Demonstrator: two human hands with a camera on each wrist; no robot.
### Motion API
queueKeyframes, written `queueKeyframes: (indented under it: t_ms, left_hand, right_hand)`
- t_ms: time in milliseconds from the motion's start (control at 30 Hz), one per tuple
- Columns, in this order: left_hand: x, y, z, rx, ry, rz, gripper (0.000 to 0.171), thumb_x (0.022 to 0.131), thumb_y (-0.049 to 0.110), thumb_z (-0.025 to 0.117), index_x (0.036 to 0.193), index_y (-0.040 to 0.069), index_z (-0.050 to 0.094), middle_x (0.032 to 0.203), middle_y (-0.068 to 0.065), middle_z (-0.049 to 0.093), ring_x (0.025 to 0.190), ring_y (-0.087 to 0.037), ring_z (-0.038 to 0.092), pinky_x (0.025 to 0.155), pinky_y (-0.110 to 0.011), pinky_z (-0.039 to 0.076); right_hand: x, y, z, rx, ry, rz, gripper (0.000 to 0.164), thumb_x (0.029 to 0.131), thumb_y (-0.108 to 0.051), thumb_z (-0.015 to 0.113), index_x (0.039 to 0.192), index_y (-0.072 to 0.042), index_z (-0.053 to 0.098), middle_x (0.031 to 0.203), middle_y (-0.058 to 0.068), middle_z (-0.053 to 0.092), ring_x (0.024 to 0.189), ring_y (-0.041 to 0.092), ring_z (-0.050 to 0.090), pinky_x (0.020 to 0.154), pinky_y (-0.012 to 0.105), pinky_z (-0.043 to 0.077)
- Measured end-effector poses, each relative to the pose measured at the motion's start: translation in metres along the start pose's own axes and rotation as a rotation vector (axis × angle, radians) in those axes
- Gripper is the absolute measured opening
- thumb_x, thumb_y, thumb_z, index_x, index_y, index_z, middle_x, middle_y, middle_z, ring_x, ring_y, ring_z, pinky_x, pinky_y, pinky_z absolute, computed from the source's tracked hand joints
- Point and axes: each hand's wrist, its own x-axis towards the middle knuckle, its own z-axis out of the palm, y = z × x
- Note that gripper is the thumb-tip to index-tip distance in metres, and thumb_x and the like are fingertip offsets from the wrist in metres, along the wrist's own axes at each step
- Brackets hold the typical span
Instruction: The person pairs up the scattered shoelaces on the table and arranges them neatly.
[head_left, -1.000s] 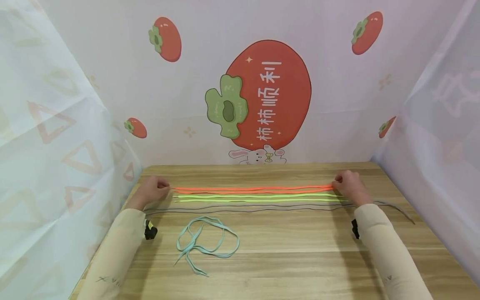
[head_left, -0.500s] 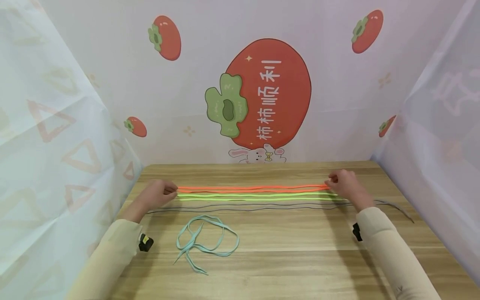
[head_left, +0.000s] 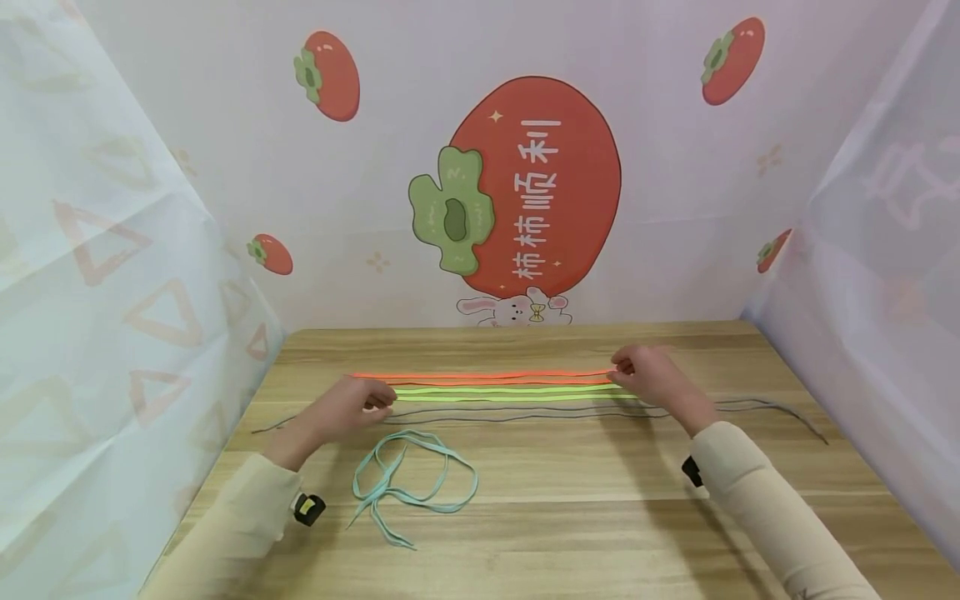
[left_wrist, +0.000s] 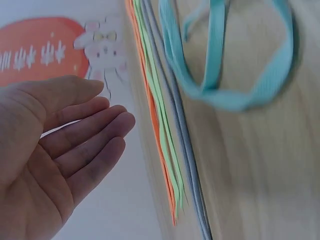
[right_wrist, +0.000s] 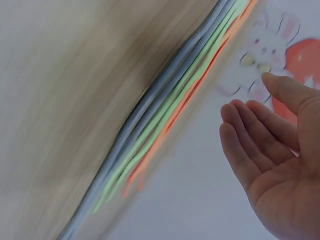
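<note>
Orange laces, yellow-green laces and grey laces lie straight across the table in parallel, orange farthest back. Nearer the front, a light-blue lace lies in a loose loop, also large in the left wrist view. My left hand is over the left part of the rows with nothing in it; in the left wrist view its fingers are relaxed and gently bent. Over the right part hovers my right hand, holding nothing, its thumb apart from the loosely bent fingers in the right wrist view.
The wooden table ends at a back wall sheet printed with persimmons and a rabbit. White patterned sheets stand along the left and right sides. Grey lace ends reach out beyond both hands.
Both hands have let go of the orange laces' ends and moved inward, the left to the right and nearer, the right to the left. The laces stay in place.
</note>
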Motion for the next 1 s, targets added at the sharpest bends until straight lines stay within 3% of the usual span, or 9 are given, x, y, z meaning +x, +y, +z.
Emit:
queueKeyframes:
  t_ms: [233,367,500,600,733,900,1000]
  left_hand:
    - [0.006,0.03,0.017,-0.039,-0.105,0.06,0.017,0.1,0.004,0.07,0.114,-0.001,0.075,0.111,-0.014,0.078,0.098,-0.021,0.076,0.087,-0.039,0.063]
    - [0.009,0.041,0.029,-0.003,-0.136,0.09,0.012,0.097,0.001,0.073,0.108,0.003,0.076,0.105,-0.009,0.078,0.096,-0.019,0.075,0.085,-0.038,0.063]
    - [0.013,0.043,0.044,0.078,-0.134,0.093,0.013,0.093,-0.001,0.075,0.101,0.01,0.076,0.099,-0.002,0.077,0.091,-0.016,0.073,0.08,-0.031,0.062]
    - [0.017,0.043,0.053,0.117,-0.139,0.092,0.014,0.091,0.0,0.076,0.092,0.014,0.073,0.088,0.004,0.072,0.078,-0.009,0.062,0.071,-0.024,0.054]
    - [0.021,0.045,0.061,0.14,-0.123,0.125,0.015,0.089,0.001,0.077,0.088,0.015,0.07,0.081,0.005,0.065,0.072,-0.007,0.049,0.065,-0.022,0.045]
    - [0.028,0.048,0.072,0.121,-0.086,0.166,0.016,0.092,0.005,0.078,0.085,0.016,0.069,0.081,0.008,0.063,0.073,-0.006,0.052,0.067,-0.021,0.046]
    - [0.033,0.052,0.079,0.076,-0.1,0.163,0.016,0.096,0.008,0.075,0.085,0.018,0.068,0.081,0.011,0.062,0.074,-0.006,0.055,0.067,-0.019,0.046]
  right_hand:
    - [0.0,-0.035,0.017,-0.012,-0.073,-0.104,0.034,0.098,-0.017,0.076,0.122,0.007,0.072,0.108,0.016,0.077,0.098,0.028,0.073,0.088,0.046,0.062]
    - [-0.002,-0.054,0.029,-0.004,-0.147,-0.148,0.031,0.098,-0.017,0.077,0.121,0.004,0.073,0.108,0.013,0.077,0.096,0.021,0.071,0.087,0.041,0.062]
    - [-0.004,-0.071,0.04,0.026,-0.193,-0.218,0.023,0.098,-0.013,0.076,0.115,0.002,0.074,0.1,0.005,0.074,0.088,0.014,0.065,0.081,0.034,0.059]
    - [-0.005,-0.082,0.048,0.038,-0.213,-0.262,0.016,0.097,-0.011,0.076,0.11,0.0,0.075,0.092,0.0,0.07,0.082,0.011,0.059,0.075,0.028,0.054]
    - [-0.008,-0.097,0.057,0.061,-0.235,-0.284,0.016,0.098,-0.011,0.075,0.111,-0.001,0.076,0.092,-0.002,0.069,0.081,0.01,0.057,0.074,0.026,0.053]
    - [-0.01,-0.113,0.067,0.1,-0.247,-0.324,0.018,0.098,-0.011,0.075,0.114,-0.001,0.077,0.096,0.0,0.073,0.083,0.009,0.061,0.077,0.028,0.056]
    - [-0.01,-0.121,0.073,0.126,-0.249,-0.352,0.019,0.097,-0.011,0.076,0.114,-0.001,0.077,0.098,0.002,0.076,0.085,0.008,0.064,0.078,0.028,0.058]
